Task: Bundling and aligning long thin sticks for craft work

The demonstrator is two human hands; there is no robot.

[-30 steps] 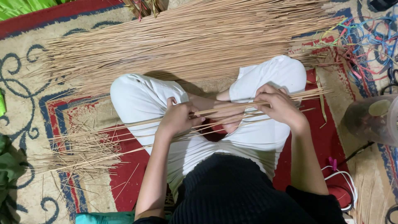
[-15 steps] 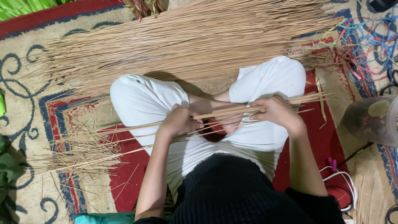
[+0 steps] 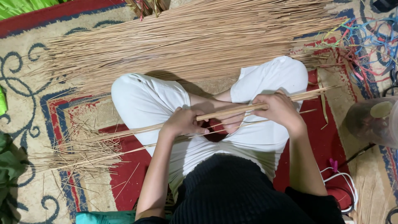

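Patterned rug (image 3: 25, 95), big pile of thin sticks (image 3: 186, 41) across frame top. Small stick bundle (image 3: 232, 111) mid-frame over lap, left hand (image 3: 182, 122) and right hand (image 3: 278, 110) both closed round it. Risk: loose thin ends at lower left slipping out, brittle sticks snapping if squeezed.

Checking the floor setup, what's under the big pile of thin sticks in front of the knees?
The stick pile lies on a patterned rug, tan with dark scrolls. The rug directly beneath the sticks is covered.

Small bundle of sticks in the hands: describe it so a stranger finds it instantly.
Start at the big heap of thin tan sticks on the patterned rug. Nearer, a person sits cross-legged in white trousers. The small bundle crosses the lap, gripped by left hand and right hand: lifted and gathered, not loose on the rug.
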